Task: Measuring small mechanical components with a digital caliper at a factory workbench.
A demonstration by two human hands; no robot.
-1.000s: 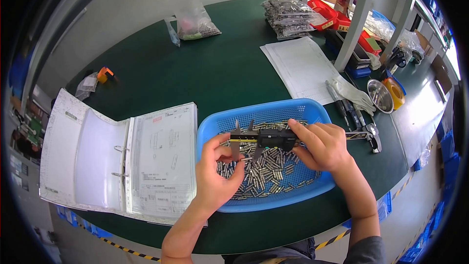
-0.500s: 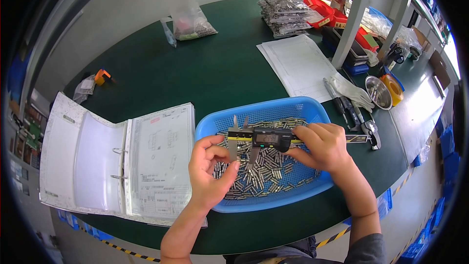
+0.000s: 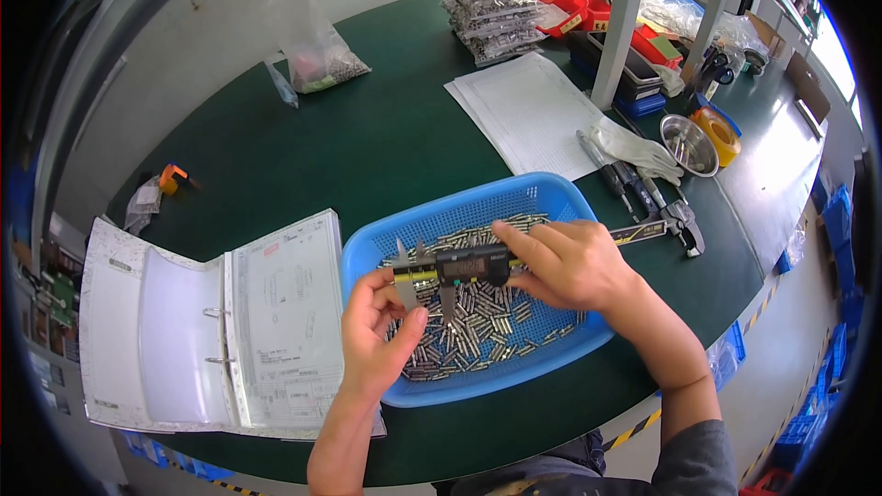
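Note:
A digital caliper [image 3: 473, 266] with a black body and yellow-marked beam is held over a blue perforated basket [image 3: 505, 388]. My right hand [image 3: 574, 266] is closed around the caliper's beam and the right side of its body. The caliper jaws are parted and point down toward me. At the left jaw, my left hand [image 3: 375, 335] has its fingers curled and its thumb tip close to the jaw. Whatever lies between those fingertips is too small to make out. Many small silvery metal pins [image 3: 487, 314] lie loose in the basket under both hands.
Left of the basket lies an open ring binder [image 3: 285, 331] with a drawing. Beyond are paper sheets [image 3: 528, 115], bagged metal parts [image 3: 496, 23] and another bag [image 3: 322, 64]. At right are a white glove [image 3: 634, 149], more measuring tools [image 3: 680, 220] and a steel bowl [image 3: 689, 145]. A person sits at the back.
The view has shifted, so the table things sit further left. The caliper has tilted, its right end now higher in the picture, and its display looks dimmer. Both hands keep similar grips.

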